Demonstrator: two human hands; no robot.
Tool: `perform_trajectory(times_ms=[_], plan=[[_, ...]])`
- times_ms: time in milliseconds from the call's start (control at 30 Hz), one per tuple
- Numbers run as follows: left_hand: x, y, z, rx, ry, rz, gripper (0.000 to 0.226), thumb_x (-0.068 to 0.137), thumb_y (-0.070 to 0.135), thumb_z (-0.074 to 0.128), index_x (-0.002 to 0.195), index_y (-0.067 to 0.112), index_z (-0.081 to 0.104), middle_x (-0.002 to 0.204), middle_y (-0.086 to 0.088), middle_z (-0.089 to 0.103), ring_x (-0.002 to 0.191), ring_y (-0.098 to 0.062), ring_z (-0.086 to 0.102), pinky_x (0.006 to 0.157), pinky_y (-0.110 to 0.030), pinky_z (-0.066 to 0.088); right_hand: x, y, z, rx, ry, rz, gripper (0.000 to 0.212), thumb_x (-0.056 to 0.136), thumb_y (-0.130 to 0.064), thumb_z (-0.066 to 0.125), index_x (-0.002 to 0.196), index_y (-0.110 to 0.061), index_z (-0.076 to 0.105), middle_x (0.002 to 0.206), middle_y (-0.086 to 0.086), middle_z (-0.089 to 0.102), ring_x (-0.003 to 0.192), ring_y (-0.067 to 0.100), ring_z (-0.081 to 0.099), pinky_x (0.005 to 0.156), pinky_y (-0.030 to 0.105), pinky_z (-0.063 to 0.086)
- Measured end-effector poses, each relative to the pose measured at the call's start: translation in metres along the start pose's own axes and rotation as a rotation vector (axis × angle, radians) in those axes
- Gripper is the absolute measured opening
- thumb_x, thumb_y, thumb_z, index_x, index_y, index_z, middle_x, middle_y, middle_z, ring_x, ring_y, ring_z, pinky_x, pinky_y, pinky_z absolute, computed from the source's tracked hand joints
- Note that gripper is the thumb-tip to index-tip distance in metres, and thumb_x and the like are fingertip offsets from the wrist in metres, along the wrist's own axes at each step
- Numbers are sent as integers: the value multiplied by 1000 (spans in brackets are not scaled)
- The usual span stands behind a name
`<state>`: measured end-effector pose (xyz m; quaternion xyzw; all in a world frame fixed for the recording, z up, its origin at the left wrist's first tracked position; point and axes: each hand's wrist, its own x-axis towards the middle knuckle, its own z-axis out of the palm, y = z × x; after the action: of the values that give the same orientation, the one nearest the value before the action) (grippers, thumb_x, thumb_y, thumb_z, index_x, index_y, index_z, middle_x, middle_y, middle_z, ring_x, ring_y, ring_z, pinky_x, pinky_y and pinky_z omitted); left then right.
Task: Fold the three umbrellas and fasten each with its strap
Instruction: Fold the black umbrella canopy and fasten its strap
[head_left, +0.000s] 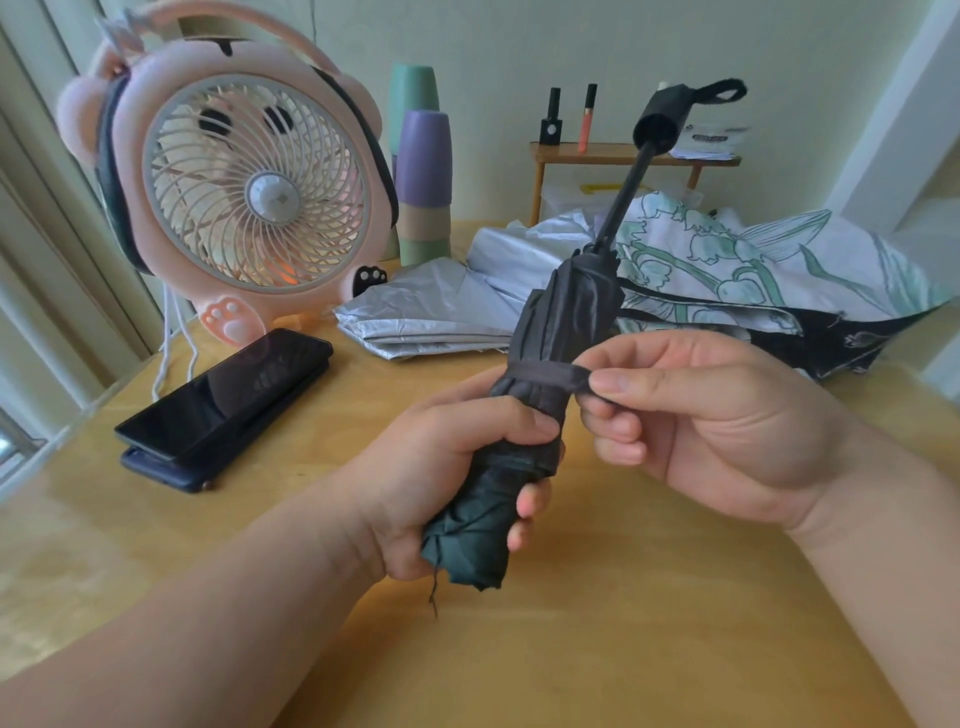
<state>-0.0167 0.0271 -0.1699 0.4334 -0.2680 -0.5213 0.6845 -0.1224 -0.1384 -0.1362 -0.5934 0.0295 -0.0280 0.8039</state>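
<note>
The rolled black umbrella (545, 364) looks light and soft, so the left hand (452, 467) grips its bundled canopy while the right hand (691, 410) pinches the limp strap (550, 375)

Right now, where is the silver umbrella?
In the head view the silver umbrella lies on the table at centre, right of the pink fan and left of the floral umbrella, behind the held dark umbrella.
</note>
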Motion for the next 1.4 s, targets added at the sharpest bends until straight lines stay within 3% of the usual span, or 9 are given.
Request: perform_trajectory(times_ms=[100,333,600,933,1133,1233,1400], plan=[[2,-2,1,35,26,11,39,80,7,64,119,4,59,78,-13,48,50,-23,49,42,-26,47,0,-1,1,87,19,20,14,74,-4,64,85,1,71,68,10,53,55,13,46,46,22,41],[4,-4,2,116,51,61,33,84,12,67,116,12,60,74,-13,50,51,-25,50,44,-28,48,-3,-3,20,227,87,15,15,67,-2,65,79,1,75,67,12,59,50,10,49,42,17,39],[1,-3,1,123,76,91,41,73,18,68,112,12,61,79,-16,53,54,-27,52,49,-31,48,-3,-4,13,65,184,-125,13,69,0,65,78,1,75,66,16,62,50,12,47,42,18,36],[3,-4,3,269,201,166,8,88,17,66,95,16,63,71,-10,54,51,-26,51,48,-32,48,-5,3,20,-34,93,-69,20,67,0,70,86,1,75,69,18,65,50,15,51,44,22,41],[3,-4,3,270,200,173,17,82,21,66,97,16,66,69,-10,54,51,-25,52,47,-32,48,-2,8,14,-302,263,-140,25,62,-7,76,85,1,71,59,10,63,51,16,55,47,23,46],[3,-4,2,263,195,169,17,83,21,65,98,14,66,72,-11,53,51,-26,52,47,-31,48,-3,8,10,-392,288,-211,8,73,-1,75,79,-3,72,58,10,62,51,16,56,48,21,47],[2,-5,2,276,174,153,11,84,22,64,93,16,67,70,-9,54,52,-26,53,48,-31,49,-4,8,10,-521,249,-328,8,89,3,67,88,-5,67,73,15,72,57,23,66,47,29,51]])
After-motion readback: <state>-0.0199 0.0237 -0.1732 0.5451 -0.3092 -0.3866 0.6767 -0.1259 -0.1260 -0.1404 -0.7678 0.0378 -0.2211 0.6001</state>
